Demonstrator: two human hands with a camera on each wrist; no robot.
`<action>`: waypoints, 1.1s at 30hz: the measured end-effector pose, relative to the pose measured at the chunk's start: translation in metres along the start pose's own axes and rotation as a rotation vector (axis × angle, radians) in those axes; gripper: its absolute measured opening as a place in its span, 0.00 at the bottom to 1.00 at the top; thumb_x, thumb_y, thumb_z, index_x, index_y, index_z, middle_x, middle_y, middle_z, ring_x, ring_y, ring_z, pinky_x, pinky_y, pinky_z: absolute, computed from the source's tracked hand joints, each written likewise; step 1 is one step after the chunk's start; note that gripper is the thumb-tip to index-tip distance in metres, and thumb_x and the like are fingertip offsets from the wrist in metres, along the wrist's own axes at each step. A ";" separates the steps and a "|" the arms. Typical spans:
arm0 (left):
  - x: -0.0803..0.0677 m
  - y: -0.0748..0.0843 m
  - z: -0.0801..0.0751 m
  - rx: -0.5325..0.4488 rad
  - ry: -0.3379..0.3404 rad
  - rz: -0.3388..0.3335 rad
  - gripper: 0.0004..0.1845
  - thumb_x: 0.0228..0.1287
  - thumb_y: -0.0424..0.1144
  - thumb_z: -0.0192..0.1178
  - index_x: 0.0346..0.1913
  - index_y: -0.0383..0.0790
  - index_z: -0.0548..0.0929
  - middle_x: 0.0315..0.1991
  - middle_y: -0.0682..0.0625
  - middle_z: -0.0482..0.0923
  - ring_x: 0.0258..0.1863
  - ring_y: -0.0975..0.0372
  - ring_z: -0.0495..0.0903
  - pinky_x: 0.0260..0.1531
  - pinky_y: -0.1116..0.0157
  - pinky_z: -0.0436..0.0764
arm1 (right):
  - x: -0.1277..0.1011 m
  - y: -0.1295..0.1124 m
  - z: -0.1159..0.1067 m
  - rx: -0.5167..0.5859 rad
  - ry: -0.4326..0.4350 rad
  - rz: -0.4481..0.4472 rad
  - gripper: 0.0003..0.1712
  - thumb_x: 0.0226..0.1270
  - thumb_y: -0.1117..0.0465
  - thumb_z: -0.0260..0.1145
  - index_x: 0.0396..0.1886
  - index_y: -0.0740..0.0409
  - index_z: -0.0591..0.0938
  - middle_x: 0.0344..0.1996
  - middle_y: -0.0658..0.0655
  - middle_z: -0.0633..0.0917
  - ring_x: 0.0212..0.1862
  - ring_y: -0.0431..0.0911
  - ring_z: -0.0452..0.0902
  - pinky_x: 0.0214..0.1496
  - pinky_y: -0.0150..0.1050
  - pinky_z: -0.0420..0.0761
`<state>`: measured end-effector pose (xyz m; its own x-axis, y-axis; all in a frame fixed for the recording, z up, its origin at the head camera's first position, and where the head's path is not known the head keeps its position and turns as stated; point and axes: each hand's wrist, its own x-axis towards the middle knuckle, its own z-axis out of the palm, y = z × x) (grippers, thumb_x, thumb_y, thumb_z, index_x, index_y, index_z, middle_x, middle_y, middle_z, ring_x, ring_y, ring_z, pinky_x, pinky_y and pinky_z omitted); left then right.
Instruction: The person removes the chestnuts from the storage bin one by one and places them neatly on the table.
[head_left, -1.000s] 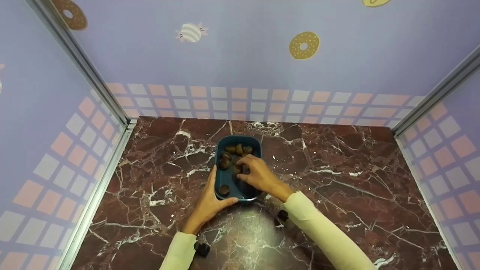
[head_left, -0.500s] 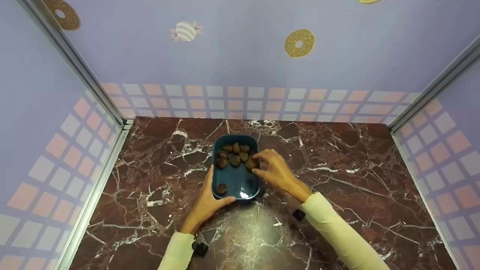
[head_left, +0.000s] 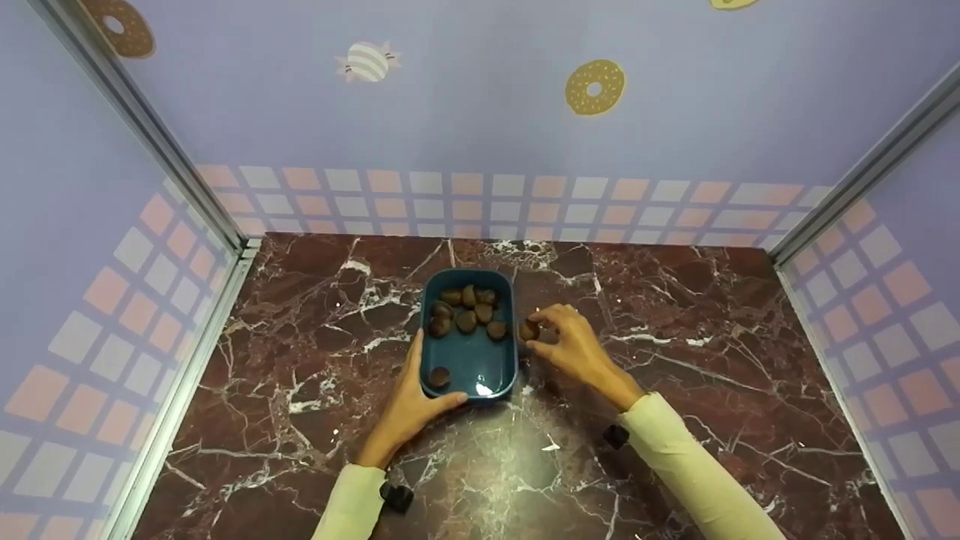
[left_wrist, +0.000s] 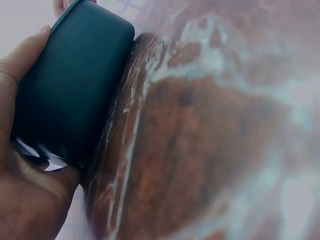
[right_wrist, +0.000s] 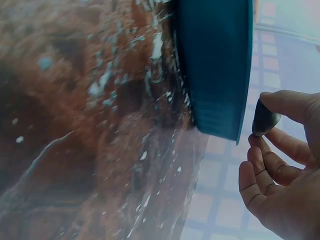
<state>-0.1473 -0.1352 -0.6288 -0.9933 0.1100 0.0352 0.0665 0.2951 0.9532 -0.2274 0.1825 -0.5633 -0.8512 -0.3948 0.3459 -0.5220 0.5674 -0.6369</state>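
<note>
A deep blue rectangular tub [head_left: 469, 361] with rounded corners stands on the marbled tabletop in the head view. Several brown chestnuts [head_left: 466, 322] cluster toward its far end, and a single chestnut [head_left: 439, 376] lies in the near left corner. My left hand [head_left: 405, 411] holds that corner, fingers along the left wall and thumb at the front rim. Just outside the right wall, my right hand [head_left: 576, 346] pinches one chestnut [right_wrist: 265, 119] between thumb and fingertips. In the right wrist view this chestnut is raised beside the tub's rim.
Dark red, white-veined marble tabletop [head_left: 690, 375] surrounds the tub. Lilac walls [head_left: 480, 97] with a pink and white check band enclose the back and both sides, with metal rails [head_left: 206, 352] at the edges. Black camera units [head_left: 397, 497] sit on both wrists.
My right hand picked up a chestnut inside the tub and carried it rightward over the right rim to outside the wall. The left hand stayed on the tub's near left corner.
</note>
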 end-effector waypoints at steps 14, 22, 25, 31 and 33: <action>0.001 -0.001 -0.001 -0.005 0.000 0.002 0.73 0.57 0.46 0.87 0.92 0.46 0.42 0.91 0.41 0.41 0.88 0.42 0.47 0.81 0.34 0.55 | -0.017 0.044 -0.004 0.018 0.016 0.102 0.20 0.61 0.66 0.83 0.52 0.67 0.91 0.48 0.64 0.91 0.51 0.63 0.84 0.58 0.61 0.82; 0.000 -0.001 -0.001 -0.011 0.002 0.014 0.73 0.57 0.46 0.88 0.92 0.45 0.42 0.91 0.40 0.41 0.88 0.42 0.48 0.81 0.35 0.55 | -0.026 0.076 -0.002 0.034 0.074 0.093 0.18 0.57 0.65 0.81 0.48 0.66 0.91 0.43 0.64 0.91 0.47 0.62 0.86 0.55 0.61 0.83; 0.000 -0.001 -0.001 -0.003 0.006 0.015 0.74 0.56 0.46 0.88 0.92 0.45 0.42 0.91 0.39 0.41 0.88 0.41 0.49 0.81 0.35 0.56 | -0.026 0.078 -0.003 0.024 0.058 0.137 0.18 0.58 0.67 0.81 0.49 0.67 0.91 0.43 0.65 0.91 0.47 0.62 0.86 0.55 0.61 0.83; 0.001 -0.002 -0.001 0.007 0.004 0.012 0.73 0.56 0.46 0.88 0.92 0.44 0.43 0.91 0.39 0.42 0.87 0.40 0.50 0.81 0.34 0.56 | -0.023 0.072 -0.004 -0.004 0.020 0.228 0.18 0.60 0.70 0.82 0.51 0.67 0.91 0.45 0.65 0.91 0.50 0.61 0.86 0.59 0.59 0.83; 0.001 -0.002 0.000 0.004 0.003 0.013 0.73 0.56 0.46 0.88 0.92 0.45 0.43 0.91 0.40 0.42 0.88 0.41 0.50 0.81 0.35 0.55 | -0.023 0.073 -0.002 -0.013 0.017 0.229 0.18 0.60 0.70 0.82 0.51 0.67 0.91 0.45 0.64 0.92 0.50 0.60 0.86 0.58 0.58 0.83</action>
<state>-0.1481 -0.1358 -0.6301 -0.9926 0.1108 0.0488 0.0800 0.2972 0.9515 -0.2463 0.2344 -0.6158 -0.9483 -0.2421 0.2051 -0.3155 0.6499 -0.6914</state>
